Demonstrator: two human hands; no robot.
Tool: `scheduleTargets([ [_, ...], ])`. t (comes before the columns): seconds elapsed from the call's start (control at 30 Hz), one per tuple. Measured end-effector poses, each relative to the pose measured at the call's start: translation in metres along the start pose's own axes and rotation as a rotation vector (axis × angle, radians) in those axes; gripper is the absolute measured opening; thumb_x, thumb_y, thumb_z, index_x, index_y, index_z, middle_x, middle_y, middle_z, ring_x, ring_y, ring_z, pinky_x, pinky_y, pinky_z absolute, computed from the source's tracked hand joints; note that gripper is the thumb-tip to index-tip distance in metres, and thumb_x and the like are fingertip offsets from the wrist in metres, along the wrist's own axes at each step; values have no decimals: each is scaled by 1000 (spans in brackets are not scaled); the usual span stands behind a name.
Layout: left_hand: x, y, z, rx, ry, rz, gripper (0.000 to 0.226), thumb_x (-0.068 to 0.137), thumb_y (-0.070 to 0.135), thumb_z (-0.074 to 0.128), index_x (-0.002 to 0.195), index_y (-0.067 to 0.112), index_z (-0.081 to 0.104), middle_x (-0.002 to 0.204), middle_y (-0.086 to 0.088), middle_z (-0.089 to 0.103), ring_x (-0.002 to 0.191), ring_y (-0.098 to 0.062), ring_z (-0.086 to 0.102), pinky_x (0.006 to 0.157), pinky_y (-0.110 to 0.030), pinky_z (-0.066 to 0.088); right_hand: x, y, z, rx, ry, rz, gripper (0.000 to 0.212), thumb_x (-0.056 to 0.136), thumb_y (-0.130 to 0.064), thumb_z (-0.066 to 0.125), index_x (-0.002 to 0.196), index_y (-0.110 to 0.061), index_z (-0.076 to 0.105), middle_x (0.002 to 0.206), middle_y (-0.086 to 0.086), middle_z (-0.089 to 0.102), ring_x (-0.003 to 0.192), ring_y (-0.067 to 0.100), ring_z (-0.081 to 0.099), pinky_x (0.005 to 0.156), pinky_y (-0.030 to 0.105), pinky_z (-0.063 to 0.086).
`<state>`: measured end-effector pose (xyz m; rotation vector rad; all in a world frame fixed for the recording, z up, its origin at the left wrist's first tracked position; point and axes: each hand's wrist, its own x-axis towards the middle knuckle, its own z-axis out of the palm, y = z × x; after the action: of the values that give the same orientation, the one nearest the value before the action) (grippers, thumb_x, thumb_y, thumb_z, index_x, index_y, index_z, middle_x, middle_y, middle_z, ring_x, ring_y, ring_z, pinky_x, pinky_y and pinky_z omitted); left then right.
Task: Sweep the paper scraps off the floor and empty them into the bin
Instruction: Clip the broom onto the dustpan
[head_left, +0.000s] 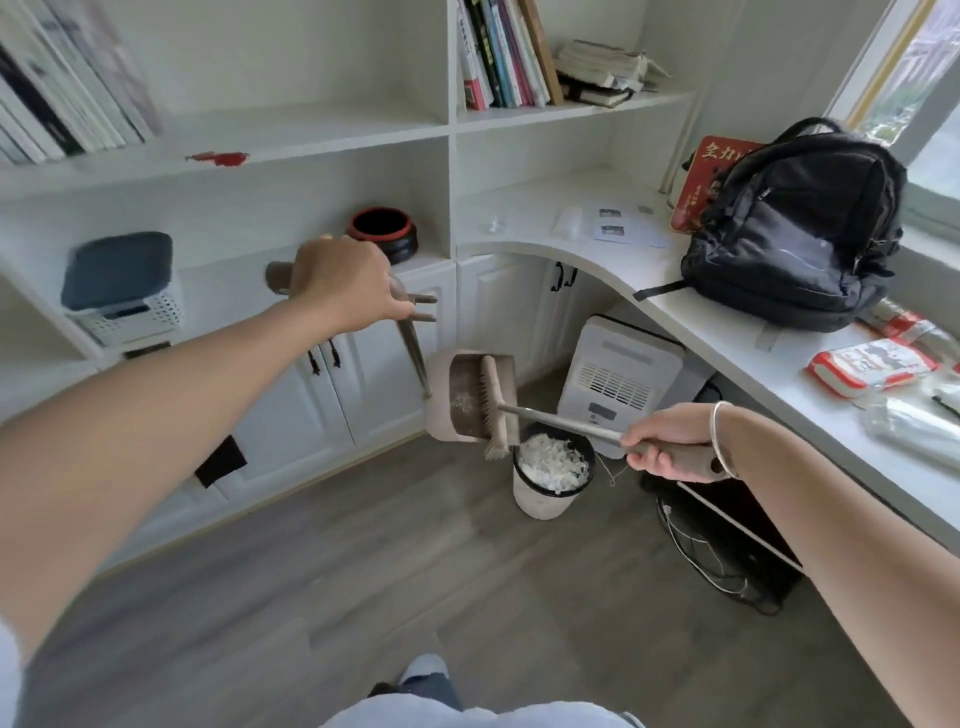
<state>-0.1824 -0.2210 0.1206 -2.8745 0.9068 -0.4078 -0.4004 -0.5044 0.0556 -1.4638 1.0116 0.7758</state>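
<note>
**Emptying step: dustpan tipped over the bin, broom raking it clean**

The left hand (340, 283) has its fingers curled round the long handle of the dustpan (460, 395), which hangs tilted just above the bin (540, 501) with a few scraps clinging inside. The broom head (493, 410) lies in the pan, and white paper scraps (553, 462) heap the bin. The right hand (662, 447) grips the broom handle. The next move is probably a downward stroke, kept inside the rim. On the far-right tabletop (675, 312), a red board (719, 156) reads "全力"; other print is illegible.
</note>
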Motion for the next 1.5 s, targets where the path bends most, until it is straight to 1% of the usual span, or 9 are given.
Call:
scheduleTargets([
  [0.4,-88,-64,53,-64,-229,-348,45,78,64,64,77,20,73,63,5,58,66,-20,57,53,-27,30,52,-76,147,239,-230,13,22,89,1,40,110,5,46,98,19,50,58,19,54,40,23,52],
  [0.5,-104,-83,75,-55,-279,-402,43,80,62,63,81,21,74,72,4,67,68,-19,60,54,-27,33,67,-91,194,416,-325,31,8,89,3,40,93,-1,46,85,15,45,77,19,49,46,34,57],
  [0.63,-117,-113,98,-61,-330,-452,42,83,64,60,82,26,77,69,7,67,66,-16,60,51,-27,27,90,-118,249,345,-459,-33,14,90,-12,51,78,-6,46,68,8,42,64,25,53,61,32,55],
  [0.77,-113,-142,129,-79,-380,-490,49,84,68,58,57,27,57,58,8,53,65,-15,56,64,-28,32,122,-163,297,241,-417,-57,23,89,-31,56,87,-9,49,77,10,48,61,24,56,58,29,53],
  [0.87,-101,-163,156,-105,-401,-476,34,87,60,58,75,33,75,58,8,56,60,-13,55,65,-28,31,139,-196,329,92,-398,-17,41,88,-47,53,87,-6,52,77,11,52,63,21,56,56,27,51],
  [1.03,-68,-206,190,-132,-454,-421,28,87,57,59,86,34,76,58,8,48,66,-15,52,71,-29,30,164,-250,371,-82,-360,-63,58,88,-57,46,96,-1,54,89,12,57,72,19,56,62,25,49],
  [1.2,-40,-231,213,-151,-500,-370,40,83,64,60,67,28,61,57,8,46,70,-17,55,71,-28,29,192,-284,384,-9,-344,-61,45,92,-34,35,111,1,55,97,15,58,75,23,53,69,29,46],
  [1.37,-20,-242,234,-162,-519,-357,35,87,44,57,61,21,51,58,6,44,66,-20,52,71,-30,29,215,-297,386,-183,-171,-116,19,91,-3,40,79,-10,53,69,5,49,59,15,47,59,23,45],
  [1.5,-2,-250,249,-258,-535,-353,37,84,35,60,59,19,38,59,6,42,65,-22,46,74,-31,32,247,-310,389,-292,-138,-217,26,86,7,42,86,-15,57,81,10,49,64,15,45,65,22,39],
])
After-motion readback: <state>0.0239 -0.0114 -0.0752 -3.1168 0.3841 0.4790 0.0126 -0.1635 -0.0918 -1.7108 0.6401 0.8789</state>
